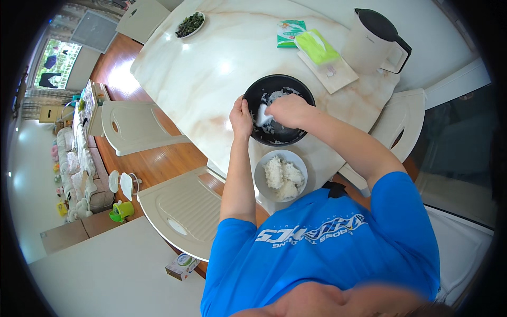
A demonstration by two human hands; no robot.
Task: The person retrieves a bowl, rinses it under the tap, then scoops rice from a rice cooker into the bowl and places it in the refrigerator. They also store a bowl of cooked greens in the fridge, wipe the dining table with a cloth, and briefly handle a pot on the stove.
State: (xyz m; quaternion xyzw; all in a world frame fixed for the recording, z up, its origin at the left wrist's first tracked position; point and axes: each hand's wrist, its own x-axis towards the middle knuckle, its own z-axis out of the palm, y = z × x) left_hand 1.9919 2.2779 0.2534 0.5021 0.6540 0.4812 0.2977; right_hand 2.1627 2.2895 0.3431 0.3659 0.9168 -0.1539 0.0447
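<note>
A round black cooking pot point(279, 136) sits on the marble-patterned table, with white rice point(277, 95) scattered over its bottom and sides. My left hand point(241, 119) grips the pot's left rim, thumb on the upper edge. Inside the pot, my right hand point(291, 111) is closed around a white scoop, likely a rice paddle point(262, 115); its handle is hidden by the fingers. Between the pot and my body stands a white bowl point(260, 186) holding several clumps of cooked rice point(284, 176).
A dish of dark leafy greens point(190, 25) is at the table's far left. Green-and-white packets point(291, 33), a green tissue pack point(317, 46) and a cream Midea kettle point(370, 43) stand far right. Cream chairs point(182, 210) flank the marble-patterned table point(206, 95).
</note>
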